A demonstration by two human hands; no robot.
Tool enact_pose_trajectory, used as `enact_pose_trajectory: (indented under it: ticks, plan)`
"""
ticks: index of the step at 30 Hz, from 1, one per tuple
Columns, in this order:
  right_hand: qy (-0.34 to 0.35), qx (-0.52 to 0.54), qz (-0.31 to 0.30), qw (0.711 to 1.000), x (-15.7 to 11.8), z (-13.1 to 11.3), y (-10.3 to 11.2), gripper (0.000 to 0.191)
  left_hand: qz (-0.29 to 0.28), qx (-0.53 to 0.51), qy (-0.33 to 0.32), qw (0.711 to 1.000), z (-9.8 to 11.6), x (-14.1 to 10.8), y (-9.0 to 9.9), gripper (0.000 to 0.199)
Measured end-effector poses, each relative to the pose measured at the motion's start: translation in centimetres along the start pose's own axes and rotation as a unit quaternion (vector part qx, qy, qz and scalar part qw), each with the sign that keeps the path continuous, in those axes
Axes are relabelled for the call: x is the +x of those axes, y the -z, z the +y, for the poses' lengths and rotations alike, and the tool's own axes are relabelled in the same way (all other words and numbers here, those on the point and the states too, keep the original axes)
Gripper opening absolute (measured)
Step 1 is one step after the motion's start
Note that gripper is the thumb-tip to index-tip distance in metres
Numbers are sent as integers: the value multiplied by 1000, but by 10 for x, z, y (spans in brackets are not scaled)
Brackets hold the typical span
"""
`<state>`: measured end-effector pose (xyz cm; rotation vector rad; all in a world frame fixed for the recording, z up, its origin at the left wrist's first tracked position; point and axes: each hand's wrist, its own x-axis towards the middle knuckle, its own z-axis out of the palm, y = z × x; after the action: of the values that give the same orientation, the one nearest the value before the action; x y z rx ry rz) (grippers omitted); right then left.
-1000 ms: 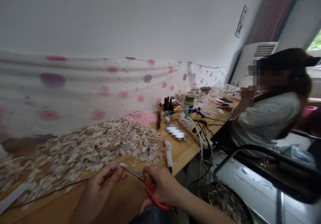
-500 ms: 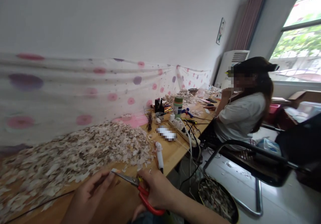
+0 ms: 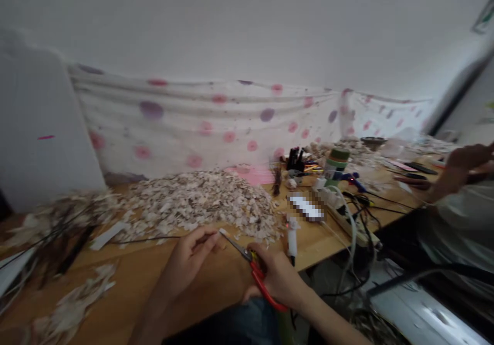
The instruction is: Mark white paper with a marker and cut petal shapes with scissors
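Note:
My right hand (image 3: 278,273) is wrapped round the handles of red-handled scissors (image 3: 264,283), whose blades point up and to the left. The blade tips meet a small whitish flake (image 3: 223,232) at the fingertips of my left hand (image 3: 193,252). My left fingers pinch this flake, though its exact shape is too small to make out. Behind both hands a wide heap of pale, thin flakes (image 3: 200,201) covers the back of the wooden table (image 3: 216,288).
A white hot glue gun (image 3: 292,239) lies right of my hands, near a power strip (image 3: 343,219) with tangled cables. Beyond stand a green-lidded jar (image 3: 336,165) and black pens (image 3: 295,158). At the right edge sits a co-worker, with a hand (image 3: 469,157) raised.
The view has swung left, so the table's left end and a white board now show, and the co-worker is partly out of frame. Both hands keep their hold.

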<state>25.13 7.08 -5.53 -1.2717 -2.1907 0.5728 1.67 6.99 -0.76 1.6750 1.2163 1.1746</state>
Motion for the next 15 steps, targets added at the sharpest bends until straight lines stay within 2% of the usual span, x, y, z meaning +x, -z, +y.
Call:
enact_pose_trajectory:
  ticks: [4,15]
  plan:
    - [17,7,-26,999,7,0,-1,82,5,-16,-2,1000,1,-5,6,24]
    - [39,31,-40,998,10,-2,-4,84,31,-20,-4,999,1,-10,9,20]
